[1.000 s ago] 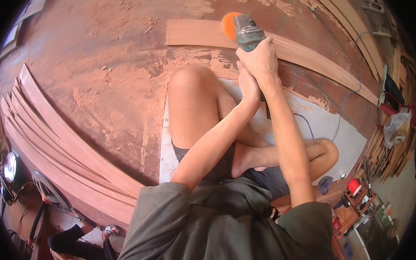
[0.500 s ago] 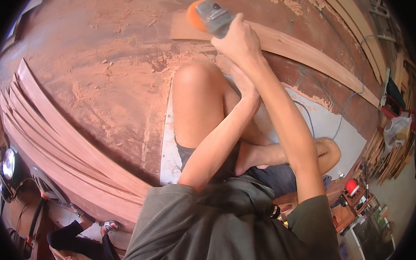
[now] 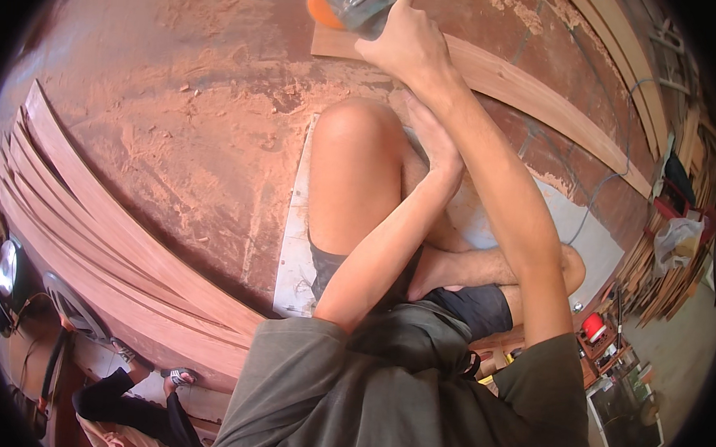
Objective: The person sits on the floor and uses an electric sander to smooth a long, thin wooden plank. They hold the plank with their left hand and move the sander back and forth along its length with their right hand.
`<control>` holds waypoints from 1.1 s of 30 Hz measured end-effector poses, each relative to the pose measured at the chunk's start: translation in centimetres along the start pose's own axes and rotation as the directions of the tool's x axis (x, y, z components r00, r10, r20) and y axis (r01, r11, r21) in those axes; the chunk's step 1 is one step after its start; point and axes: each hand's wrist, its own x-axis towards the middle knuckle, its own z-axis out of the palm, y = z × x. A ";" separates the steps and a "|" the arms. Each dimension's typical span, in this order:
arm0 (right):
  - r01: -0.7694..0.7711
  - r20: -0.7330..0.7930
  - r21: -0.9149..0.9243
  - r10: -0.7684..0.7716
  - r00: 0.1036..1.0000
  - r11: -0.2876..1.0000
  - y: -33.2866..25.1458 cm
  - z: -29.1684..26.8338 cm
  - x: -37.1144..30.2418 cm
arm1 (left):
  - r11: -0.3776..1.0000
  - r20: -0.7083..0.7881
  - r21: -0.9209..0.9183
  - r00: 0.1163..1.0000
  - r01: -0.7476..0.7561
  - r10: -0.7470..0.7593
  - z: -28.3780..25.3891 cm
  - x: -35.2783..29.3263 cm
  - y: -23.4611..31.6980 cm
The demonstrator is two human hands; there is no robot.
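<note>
My right hand point(image 3: 408, 44) is closed around the grey body of an angle grinder point(image 3: 361, 7) with an orange disc point(image 3: 324, 5). The tool sits at the far left end of a long reddish wooden plank point(image 3: 503, 77), the disc reaching past that end. Whether the disc touches the wood I cannot make out. My left hand point(image 3: 434, 138) lies against the underside of my right forearm near the wrist; its fingers are mostly hidden there. Both forearms stretch forward past my raised left knee.
Several long boards point(image 3: 131, 220) lie stacked at the left. Sawdust point(image 3: 217, 127) covers the reddish floor. A cable point(image 3: 598, 196) runs along the right, near a scrap wood pile point(image 3: 667, 280) and a red spool point(image 3: 593, 326). Another person's legs point(image 3: 134, 406) show at lower left.
My right hand has carried the grinder farther away and slightly left along the plank's end. My left hand still rests by the right forearm. The whole view has shifted a little.
</note>
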 end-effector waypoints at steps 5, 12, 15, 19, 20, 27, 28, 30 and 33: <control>0.035 0.084 0.003 -0.035 0.996 0.999 1.5 0.5 -1.2 | 0.958 0.532 -0.174 0.840 0.230 -0.105 -6.7 -2.4 6.5; -0.130 0.009 0.015 0.130 0.991 0.991 1.2 -0.8 0.7 | 0.979 0.472 -0.128 0.878 0.158 -0.080 -5.7 -1.1 7.3; -0.138 -0.071 0.039 0.141 0.987 0.990 3.9 -1.5 -0.1 | 0.944 0.436 -0.183 0.883 0.275 -0.173 -5.6 -0.8 8.0; -0.180 -0.209 0.113 0.201 0.957 0.977 8.8 -2.6 -1.7 | 0.930 0.417 -0.242 0.895 0.277 -0.158 -5.2 0.6 9.7; -0.190 -0.230 0.148 0.220 0.948 0.971 9.9 -3.4 -2.2 | 0.917 0.422 -0.257 0.889 0.306 -0.179 -4.3 0.5 10.2; -0.290 -0.307 0.150 0.323 0.895 0.945 13.3 -6.9 -4.6 | 0.948 0.599 -0.108 0.781 0.299 -0.178 -1.8 2.4 13.4; -0.314 -0.325 0.128 0.339 0.883 0.941 14.0 -6.9 -4.6 | 0.963 0.613 -0.067 0.772 0.261 -0.166 -2.0 2.4 13.6; -0.327 -0.315 0.100 0.342 0.885 0.940 14.9 -6.9 -4.7 | 0.988 0.614 -0.002 0.780 0.153 -0.120 -2.2 2.2 13.0; -0.334 -0.272 0.093 0.346 0.898 0.938 14.7 -6.6 -4.6 | 0.983 0.640 -0.002 0.756 0.182 -0.139 -2.8 0.9 8.7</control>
